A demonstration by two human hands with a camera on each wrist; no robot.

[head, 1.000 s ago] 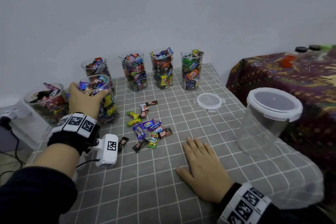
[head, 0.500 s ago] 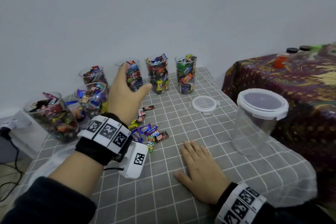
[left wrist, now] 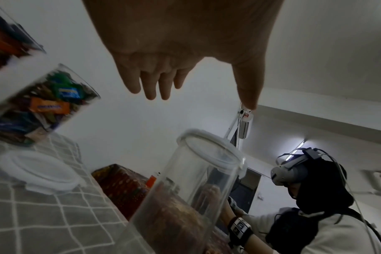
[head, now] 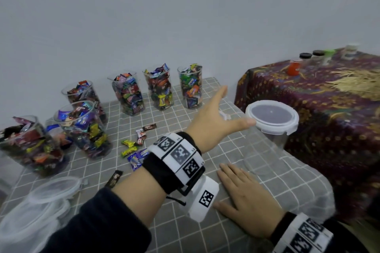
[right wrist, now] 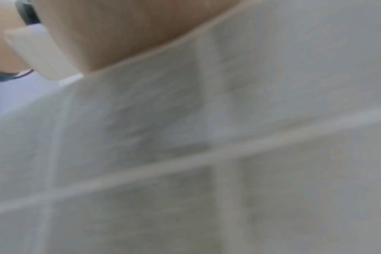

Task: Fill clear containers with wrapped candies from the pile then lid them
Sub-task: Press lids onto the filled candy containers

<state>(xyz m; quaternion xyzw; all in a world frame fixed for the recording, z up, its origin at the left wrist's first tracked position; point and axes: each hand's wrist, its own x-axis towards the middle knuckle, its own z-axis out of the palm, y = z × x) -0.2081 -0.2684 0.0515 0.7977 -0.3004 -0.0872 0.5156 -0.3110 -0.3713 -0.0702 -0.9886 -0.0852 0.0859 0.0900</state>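
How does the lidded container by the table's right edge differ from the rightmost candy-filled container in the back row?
The lidded container looks empty; the rightmost filled container is packed with wrapped candies. The lidded container carries a white lid; the rightmost filled container is open-topped. The lidded container looks wider. Both are clear, upright, and on the checked tablecloth.

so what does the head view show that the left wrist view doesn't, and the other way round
Only the head view shows the right hand flat on the checked cloth, the loose candies, the whole row of filled cups and a stack of lids at the near left.

Only the left wrist view shows the palm side of the left hand, and a second person in a headset.

Both show the left hand open, touching nothing, above a loose lid, with the empty lidded container to its right.
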